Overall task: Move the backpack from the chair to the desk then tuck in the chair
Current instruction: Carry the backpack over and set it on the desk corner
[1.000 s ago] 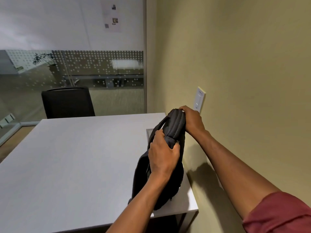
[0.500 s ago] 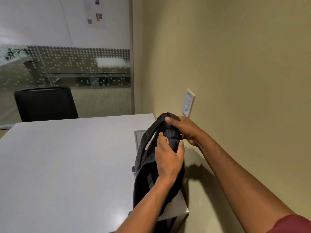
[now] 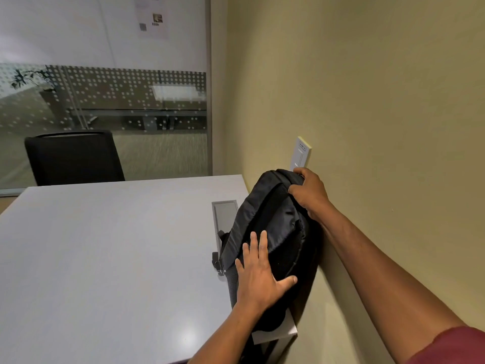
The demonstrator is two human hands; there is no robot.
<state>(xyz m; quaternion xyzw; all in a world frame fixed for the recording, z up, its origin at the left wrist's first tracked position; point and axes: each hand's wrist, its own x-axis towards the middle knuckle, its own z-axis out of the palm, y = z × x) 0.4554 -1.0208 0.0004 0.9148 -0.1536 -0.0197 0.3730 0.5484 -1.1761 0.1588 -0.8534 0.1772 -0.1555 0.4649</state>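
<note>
One black backpack [image 3: 278,227], on the grey bench [image 3: 110,253] at its right edge, leaning against the wall [image 3: 367,101]. Left hand [image 3: 259,277]: spread flat on its front. Right hand [image 3: 311,194]: gripping its top.

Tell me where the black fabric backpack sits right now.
In the head view, the black fabric backpack rests on the grey desk's right edge, leaning against the yellow wall, below the white wall switch.
</note>
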